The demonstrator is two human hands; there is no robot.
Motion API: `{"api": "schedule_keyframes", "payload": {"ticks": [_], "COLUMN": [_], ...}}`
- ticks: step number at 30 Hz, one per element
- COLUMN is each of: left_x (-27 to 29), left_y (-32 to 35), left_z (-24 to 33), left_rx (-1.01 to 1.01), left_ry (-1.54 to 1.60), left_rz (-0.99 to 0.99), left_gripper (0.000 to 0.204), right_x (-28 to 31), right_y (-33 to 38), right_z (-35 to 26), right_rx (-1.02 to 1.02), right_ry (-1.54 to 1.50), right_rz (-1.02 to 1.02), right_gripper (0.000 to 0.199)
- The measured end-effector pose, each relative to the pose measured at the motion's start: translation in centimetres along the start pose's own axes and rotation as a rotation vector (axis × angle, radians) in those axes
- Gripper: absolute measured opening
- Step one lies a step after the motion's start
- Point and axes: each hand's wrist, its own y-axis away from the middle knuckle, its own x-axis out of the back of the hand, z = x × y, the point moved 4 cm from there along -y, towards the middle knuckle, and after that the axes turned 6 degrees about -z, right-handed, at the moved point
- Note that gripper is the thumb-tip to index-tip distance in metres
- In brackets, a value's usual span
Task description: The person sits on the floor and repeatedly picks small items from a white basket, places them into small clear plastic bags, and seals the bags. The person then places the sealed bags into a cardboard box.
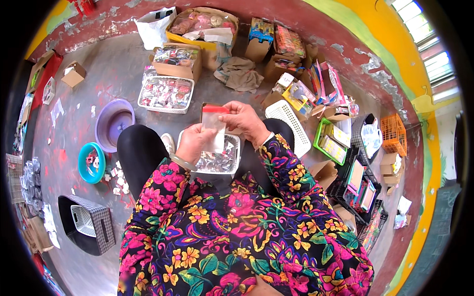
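A small translucent plastic bag [213,140] with a red strip along its top is held up between my two hands, over my lap. My left hand [194,143] pinches its lower left side, the fingers closed. At the upper right, my right hand [248,123] grips the bag near the red strip with thumb and fingers. Whether anything lies inside the bag I cannot tell. Below it, between my knees, stands a white basket [239,154] filled with small wrapped packets. My hands and the bag hide its far part.
Ahead stands another white basket [188,105] of packets, before a cardboard box [191,71]. To the left are a purple basin [101,129] and a teal basin [83,170]. At right are a white perforated tray [295,129], a green crate [330,157] and a black crate [340,197].
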Motion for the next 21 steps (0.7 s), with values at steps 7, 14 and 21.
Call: {"api": "schedule_keyframes", "payload": {"ticks": [7, 14, 21], "left_x": [-0.4, -0.2, 0.5], "left_y": [0.1, 0.1, -0.1], "left_z": [0.9, 0.1, -0.6], "left_rx": [-0.021, -0.058, -0.139], "left_ry": [0.030, 0.016, -0.086], "left_rz": [0.008, -0.043, -0.008], "left_gripper": [0.021, 0.021, 0.019], "right_x": [-1.0, -1.5, -1.2], "right_y": [0.4, 0.2, 0.1], "right_z": [-0.3, 0.1, 0.4], "right_rx": [0.073, 0.151, -0.043], "right_ry": [0.032, 0.116, 0.150], "right_rz": [-0.037, -0.116, 0.038], "right_gripper": [0.012, 0.011, 0.012]}}
